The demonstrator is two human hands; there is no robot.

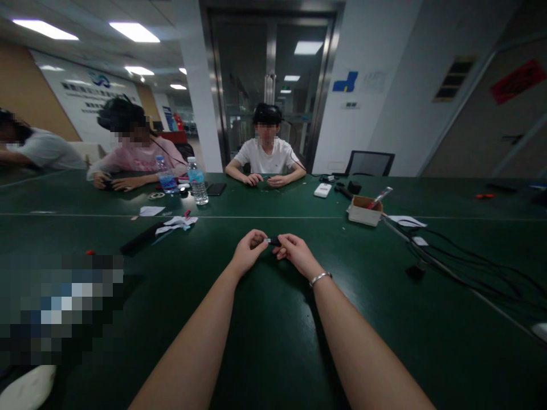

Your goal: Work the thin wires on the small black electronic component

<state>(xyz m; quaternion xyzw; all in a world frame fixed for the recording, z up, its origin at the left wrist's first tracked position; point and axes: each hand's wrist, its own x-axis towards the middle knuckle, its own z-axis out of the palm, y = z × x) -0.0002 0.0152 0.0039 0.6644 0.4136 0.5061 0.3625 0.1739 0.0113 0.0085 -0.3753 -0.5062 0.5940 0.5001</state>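
Over the green table (273, 319), my two hands meet around a small black object with a silver end (274, 241). It resembles a USB stick, but it is too small to be sure. My left hand (248, 253) pinches the silver end between thumb and fingers. On the black end, the thumb and forefinger of my right hand (297, 254) are closed. A silver bracelet (320, 278) circles my right wrist. My fingers hide part of the object.
Across the table sits a person in a white shirt (267, 154); another in pink (137, 154) is at left. Water bottles (198, 185), paper scraps (179, 222) and a dark stick-like thing (143, 238) lie left. A small box (364, 214) and black cables (465, 256) are right.
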